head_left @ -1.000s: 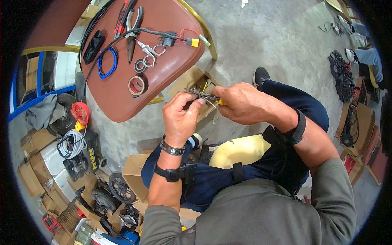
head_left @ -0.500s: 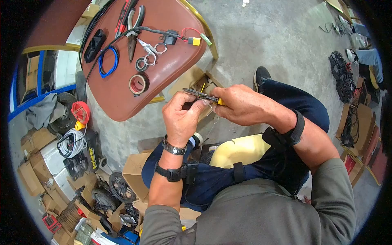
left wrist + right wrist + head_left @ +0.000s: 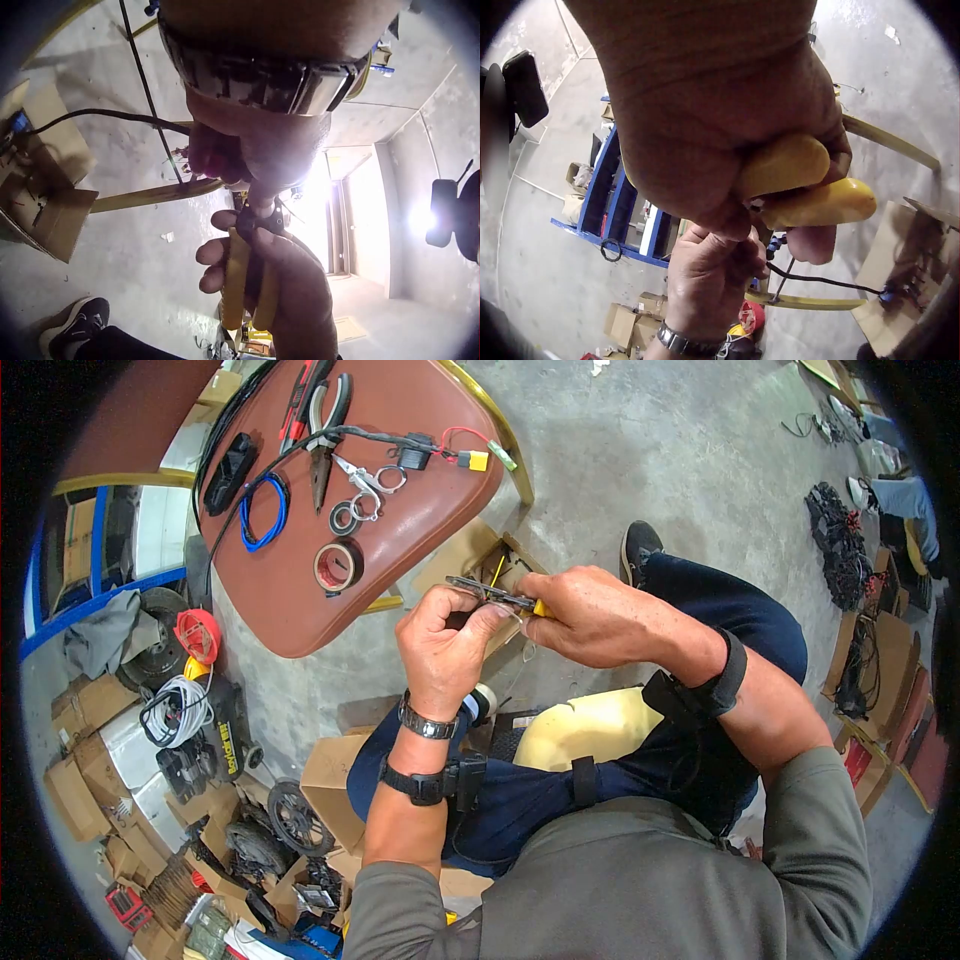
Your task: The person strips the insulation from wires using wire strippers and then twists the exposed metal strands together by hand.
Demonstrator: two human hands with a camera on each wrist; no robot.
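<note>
Gripping yellow-handled tool in right hand with curled fingers, pinching thin wire by its head with left hand. Noting pliers, tape roll on chair seat, cardboard box beyond. Cannot make out tool's bite behind fingers.

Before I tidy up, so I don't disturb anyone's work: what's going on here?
A person's right grip holds a yellow-handled tool. The left grip is close at its dark head and appears to pinch a black cable; fingers hide the exact contact. Pliers and scissors lie on the brown seat, out of both grips.
</note>
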